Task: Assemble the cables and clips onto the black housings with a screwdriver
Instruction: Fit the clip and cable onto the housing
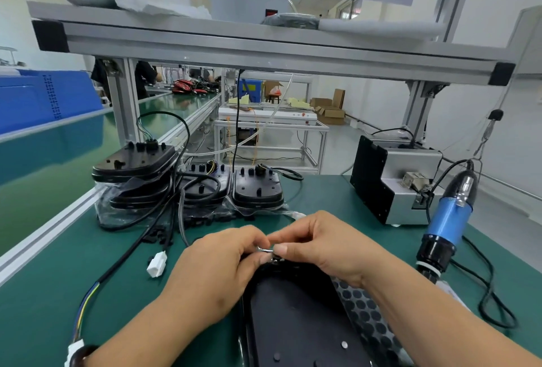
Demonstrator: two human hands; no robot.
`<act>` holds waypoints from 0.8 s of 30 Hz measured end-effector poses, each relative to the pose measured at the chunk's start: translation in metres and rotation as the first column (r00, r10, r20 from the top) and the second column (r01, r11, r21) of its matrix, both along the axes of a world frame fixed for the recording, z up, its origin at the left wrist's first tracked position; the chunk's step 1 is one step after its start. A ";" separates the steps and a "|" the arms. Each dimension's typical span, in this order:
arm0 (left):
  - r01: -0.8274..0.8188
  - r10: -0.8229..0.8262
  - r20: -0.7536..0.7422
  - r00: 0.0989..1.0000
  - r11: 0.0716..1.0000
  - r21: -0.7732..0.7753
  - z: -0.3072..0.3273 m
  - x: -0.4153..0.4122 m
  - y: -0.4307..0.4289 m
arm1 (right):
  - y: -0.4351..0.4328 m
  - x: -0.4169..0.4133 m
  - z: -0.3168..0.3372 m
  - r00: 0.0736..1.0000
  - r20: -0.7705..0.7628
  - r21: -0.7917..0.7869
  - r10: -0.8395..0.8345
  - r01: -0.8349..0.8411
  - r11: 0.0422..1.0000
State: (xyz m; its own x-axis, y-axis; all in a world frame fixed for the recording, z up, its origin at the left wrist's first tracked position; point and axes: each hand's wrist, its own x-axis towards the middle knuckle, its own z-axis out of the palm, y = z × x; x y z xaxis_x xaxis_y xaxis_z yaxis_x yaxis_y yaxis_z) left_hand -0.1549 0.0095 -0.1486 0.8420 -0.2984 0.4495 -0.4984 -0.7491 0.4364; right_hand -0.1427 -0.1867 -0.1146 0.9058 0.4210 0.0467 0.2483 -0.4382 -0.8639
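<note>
A black housing (293,308) is laid at the near edge of the green table (322,190), between the two forearms. At its far end a small metal part (265,249), possibly a clip though too small to be told, is pinched between the curled fingertips of the left hand (223,261) and the right hand (322,243), both closed tightly on it. The blue screwdriver (448,214) is seen near the right edge, apart from both hands. Further housings (258,188) with cables are stacked toward the far left corner. A white connector (157,264) lies left of the hands.
</note>
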 end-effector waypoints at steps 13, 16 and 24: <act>0.151 -0.147 -0.132 0.980 0.988 0.025 0.018 -0.001 -0.006 | 0.003 0.000 0.004 0.954 0.247 -0.475 0.172 -0.036 0.879; 0.152 -0.161 -0.175 0.971 0.986 -0.066 0.016 0.001 -0.010 | -0.010 -0.003 0.013 0.983 0.175 -0.363 0.055 0.012 0.932; 0.153 -0.207 -0.279 0.938 0.967 -0.203 0.009 0.010 -0.008 | -0.106 0.009 0.069 0.833 0.358 -0.400 -0.421 0.545 0.737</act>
State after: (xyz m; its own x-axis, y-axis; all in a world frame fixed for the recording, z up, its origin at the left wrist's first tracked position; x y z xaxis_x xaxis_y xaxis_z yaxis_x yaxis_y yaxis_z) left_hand -0.1448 0.0020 -0.1394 0.8842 -0.3962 0.2475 -0.4458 -0.5570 0.7007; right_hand -0.1337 -0.2922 -0.0459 0.9796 -0.0467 0.1956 0.0506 -0.8841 -0.4645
